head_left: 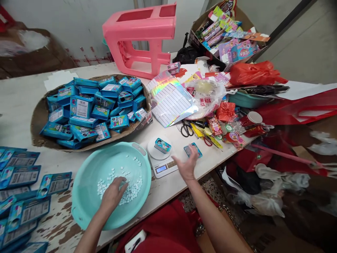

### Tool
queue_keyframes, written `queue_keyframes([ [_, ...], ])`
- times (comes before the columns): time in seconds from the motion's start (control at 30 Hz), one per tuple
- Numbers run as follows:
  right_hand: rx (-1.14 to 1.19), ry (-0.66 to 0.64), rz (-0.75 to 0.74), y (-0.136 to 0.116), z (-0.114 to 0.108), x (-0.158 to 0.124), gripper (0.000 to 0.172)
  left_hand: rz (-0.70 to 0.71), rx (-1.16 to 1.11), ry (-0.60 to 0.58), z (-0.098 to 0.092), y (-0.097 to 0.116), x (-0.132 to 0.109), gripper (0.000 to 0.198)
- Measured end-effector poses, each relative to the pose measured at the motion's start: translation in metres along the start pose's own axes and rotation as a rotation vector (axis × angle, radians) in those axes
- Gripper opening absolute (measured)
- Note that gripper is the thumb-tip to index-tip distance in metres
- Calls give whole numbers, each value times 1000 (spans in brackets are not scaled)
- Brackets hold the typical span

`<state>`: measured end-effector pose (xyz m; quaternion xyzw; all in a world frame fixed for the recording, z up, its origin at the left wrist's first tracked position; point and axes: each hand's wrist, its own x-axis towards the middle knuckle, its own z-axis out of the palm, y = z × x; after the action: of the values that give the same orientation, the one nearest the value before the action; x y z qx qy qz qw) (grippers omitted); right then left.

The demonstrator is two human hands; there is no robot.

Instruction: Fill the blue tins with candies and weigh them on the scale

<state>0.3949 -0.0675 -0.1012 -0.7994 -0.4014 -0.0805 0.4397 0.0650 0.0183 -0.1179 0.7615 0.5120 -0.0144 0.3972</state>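
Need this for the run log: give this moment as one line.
left hand: in teal basin, on white pellets | right hand: open, at flat blue piece beside scale | scale: small blue tin on top

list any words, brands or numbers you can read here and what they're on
No text reads clearly enough to quote.
Too small: labels on the blue boxes in the basket.
Blurred: white print panels on the flat blue cartons at left.
Blurred: digits on the scale display.
Too small: print on the tin on the scale and on the second tin under the right hand.
Blurred: the packets in the cardboard box.
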Motion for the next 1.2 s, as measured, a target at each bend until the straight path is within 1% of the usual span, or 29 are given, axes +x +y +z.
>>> queue_keyframes([
  [0.03, 31, -73, -14, -9, 12, -1, 76, 2, -20, 14, 0, 1, 0, 30],
  [0.1, 103, -196, 53, -23, 35, 0, 58, 4, -84, 51, 0, 4, 1, 29],
  [0.13, 131, -233, 106, -30, 42, 3, 49, -2, -135, 68, -2, 6, 1, 28],
  [0.2, 177, -255, 161, -48, 46, 11, 38, -48, -320, 76, -8, 16, 0, 28],
  [0.23, 195, -247, 146, -60, 42, 16, 37, -102, -468, 69, -12, 22, 0, 30],
  [0.27, 222, -237, 92, -74, 35, 20, 36, -166, -652, 65, -17, 30, -1, 33],
  [0.33, 287, -293, -63, -107, 16, 24, 31, -273, -1078, 77, -28, 47, -1, 40],
  [0.37, 306, -337, -141, -124, 7, 24, 30, -298, -1286, 94, -34, 56, 0, 43],
  [0.4, 305, -413, -215, -139, 0, 23, 31, -301, -1467, 115, -40, 64, 3, 45],
  [0.47, 271, -543, -343, -162, -6, 16, 31, -287, -1719, 136, -48, 75, 10, 45],
  [0.53, 235, -624, -420, -175, -3, 6, 29, -332, -1838, 132, -52, 80, 19, 43],
  [0.6, 225, -637, -435, -178, 2, -2, 30, -390, -1884, 137, -51, 79, 25, 38],
  [0.73, 218, -601, -393, -172, 5, -10, 29, -406, -1900, 174, -42, 74, 25, 31],
  [0.87, 200, -606, -329, -165, 2, -11, 29, -426, -1862, 122, -41, 77, 21, 30],
  [0.97, 222, -596, -272, -160, 0, -10, 31, -385, -1861, 76, -44, 83, 20, 28],
  [1.07, 254, -575, -192, -155, -3, -8, 32, -272, -1774, 31, -44, 91, 18, 25],
  [1.13, 273, -571, -146, -149, -5, -7, 33, -187, -1672, 54, -43, 95, 18, 30],
  [1.2, 303, -564, -89, -140, -6, -6, 32, -175, -1617, 93, -40, 96, 20, 34],
])
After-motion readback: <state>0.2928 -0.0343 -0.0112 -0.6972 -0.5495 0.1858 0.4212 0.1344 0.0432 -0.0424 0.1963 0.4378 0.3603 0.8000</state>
